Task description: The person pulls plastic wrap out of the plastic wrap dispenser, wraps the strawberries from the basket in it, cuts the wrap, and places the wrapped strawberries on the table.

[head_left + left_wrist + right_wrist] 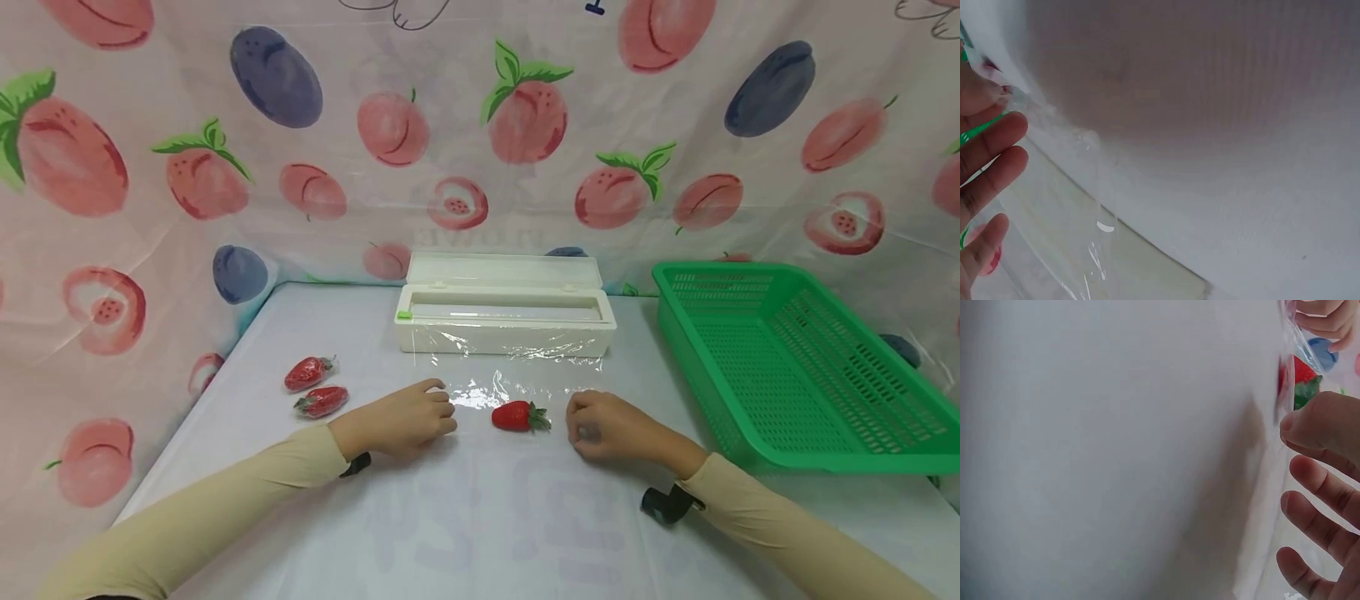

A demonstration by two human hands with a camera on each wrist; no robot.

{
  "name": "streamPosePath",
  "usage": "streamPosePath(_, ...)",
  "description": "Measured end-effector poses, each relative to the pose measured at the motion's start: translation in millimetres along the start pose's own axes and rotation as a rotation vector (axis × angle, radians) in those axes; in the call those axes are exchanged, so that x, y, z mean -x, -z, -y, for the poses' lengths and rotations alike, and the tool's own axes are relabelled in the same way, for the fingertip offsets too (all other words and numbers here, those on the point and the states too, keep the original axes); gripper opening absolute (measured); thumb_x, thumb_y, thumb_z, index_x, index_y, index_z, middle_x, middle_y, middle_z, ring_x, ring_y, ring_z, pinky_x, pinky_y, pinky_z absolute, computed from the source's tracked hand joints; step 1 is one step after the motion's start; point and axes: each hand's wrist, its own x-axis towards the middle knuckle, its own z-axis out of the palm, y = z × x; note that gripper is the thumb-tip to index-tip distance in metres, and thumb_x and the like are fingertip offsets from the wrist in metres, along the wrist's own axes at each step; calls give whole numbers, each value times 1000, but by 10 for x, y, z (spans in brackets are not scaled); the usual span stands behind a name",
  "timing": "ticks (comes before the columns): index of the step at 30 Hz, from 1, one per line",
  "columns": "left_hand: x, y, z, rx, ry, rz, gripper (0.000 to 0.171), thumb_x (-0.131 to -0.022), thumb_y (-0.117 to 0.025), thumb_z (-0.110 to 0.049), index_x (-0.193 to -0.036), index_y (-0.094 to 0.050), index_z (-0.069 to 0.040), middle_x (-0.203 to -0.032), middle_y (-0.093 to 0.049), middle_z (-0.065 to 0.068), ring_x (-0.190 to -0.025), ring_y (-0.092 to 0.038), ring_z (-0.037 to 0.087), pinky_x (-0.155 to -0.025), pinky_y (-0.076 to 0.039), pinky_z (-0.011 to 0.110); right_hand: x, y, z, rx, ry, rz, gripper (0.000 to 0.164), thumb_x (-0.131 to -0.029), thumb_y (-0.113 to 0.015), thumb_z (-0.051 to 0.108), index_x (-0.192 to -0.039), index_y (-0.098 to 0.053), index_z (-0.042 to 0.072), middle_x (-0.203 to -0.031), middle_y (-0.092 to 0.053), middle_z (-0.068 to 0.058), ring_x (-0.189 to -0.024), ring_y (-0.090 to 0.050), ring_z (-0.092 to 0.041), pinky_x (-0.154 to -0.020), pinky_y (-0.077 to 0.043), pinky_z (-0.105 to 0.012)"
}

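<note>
A red strawberry (513,416) with green leaves lies on the white table between the two hands. Clear plastic wrap (480,393) stretches from the white dispenser box (506,337) toward the hands, glinting in the light. To the strawberry's left, my left hand (401,419) pinches the wrap's edge between thumb and forefinger, its other fingers loosely bent. My right hand (611,425) pinches the wrap near the leafy end, thumb against forefinger in the right wrist view. There the strawberry (1304,372) shows partly behind the film.
Two wrapped strawberries, one (306,373) behind the other (322,402), lie left of the left hand. A green plastic basket (757,450) stands at the right. The dispenser's lid (502,270) is raised, against a fruit-print curtain (465,100).
</note>
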Motion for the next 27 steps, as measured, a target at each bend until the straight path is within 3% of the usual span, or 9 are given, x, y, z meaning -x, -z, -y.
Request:
streamPosePath(14,-7,132,99,-9,98,-75,7,-81,-67,-14,-87,-63,-14,-82,-65,-2,-85,-61,18,-95,-44,41,-58,141,-44,-22,4,-41,13,-73,-72,9,-69,-65,20,-81,-56,11,-78,-53,-5,-72,-48,-26)
streamPosePath(27,-106,68,157,-120,239,-191,6,-80,-66,-8,-82,-64,-14,-76,-67,-2,-76,-60,17,-89,-46,39,-176,216,-77,-11,-118,-67,15,-73,-71,6,-69,-62,18,-82,-59,5,-75,-55,-13,-67,-46,-26)
